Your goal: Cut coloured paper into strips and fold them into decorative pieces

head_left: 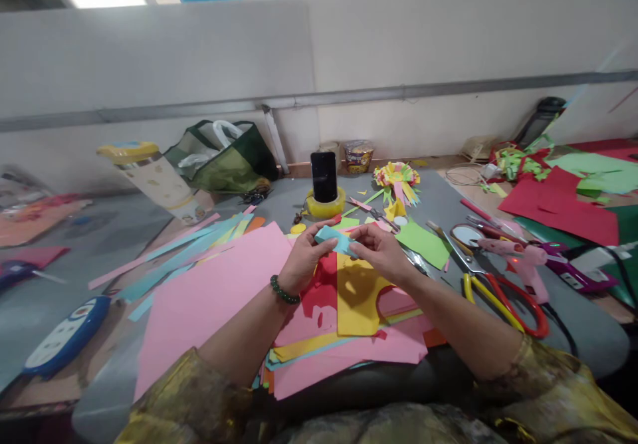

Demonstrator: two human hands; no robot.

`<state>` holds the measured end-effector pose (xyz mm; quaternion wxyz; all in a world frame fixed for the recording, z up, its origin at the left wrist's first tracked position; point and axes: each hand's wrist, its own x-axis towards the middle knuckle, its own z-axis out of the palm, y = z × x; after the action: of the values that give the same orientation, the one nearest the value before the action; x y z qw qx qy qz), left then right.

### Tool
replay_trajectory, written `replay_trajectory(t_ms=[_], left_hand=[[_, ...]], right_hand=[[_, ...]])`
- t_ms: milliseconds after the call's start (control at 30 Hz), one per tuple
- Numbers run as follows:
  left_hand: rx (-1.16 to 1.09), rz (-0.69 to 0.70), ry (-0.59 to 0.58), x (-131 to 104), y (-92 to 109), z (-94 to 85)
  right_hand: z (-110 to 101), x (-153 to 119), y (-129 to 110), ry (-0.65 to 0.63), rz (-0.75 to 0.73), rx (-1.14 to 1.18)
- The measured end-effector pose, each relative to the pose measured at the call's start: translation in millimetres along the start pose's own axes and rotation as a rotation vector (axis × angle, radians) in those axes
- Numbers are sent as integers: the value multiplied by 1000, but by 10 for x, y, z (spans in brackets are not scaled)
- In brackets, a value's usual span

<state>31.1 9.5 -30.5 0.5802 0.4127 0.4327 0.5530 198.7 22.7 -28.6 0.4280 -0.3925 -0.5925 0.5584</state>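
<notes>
- Blue paper (337, 240): located in front of me, above the yellow sheet (356, 301) and on the near side of the phone (323, 178).
- Long axis: runs crosswise between my hands, slanting; the left end sits higher in view, the right end points down and right.
- Left hand (305, 258): thumb and fingers pinch the left part.
- Right hand (381, 250): thumb and fingertips grip the right end.

craft workspace: scissors (479, 273), glue gun (529, 261)
</notes>
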Motion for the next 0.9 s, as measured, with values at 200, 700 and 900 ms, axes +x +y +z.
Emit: replay_trajectory(t_ms=[200,700,900], left_hand=[[-1,68,-35,16,84,-26],[72,-22,-79,4,55,-30],[24,-51,-101,2,-30,26]], right_hand=[[-29,-11,-48,-58,-34,-42],[-115,28,-12,-133,-74,-241],[-65,36,34,-163,55,-178]])
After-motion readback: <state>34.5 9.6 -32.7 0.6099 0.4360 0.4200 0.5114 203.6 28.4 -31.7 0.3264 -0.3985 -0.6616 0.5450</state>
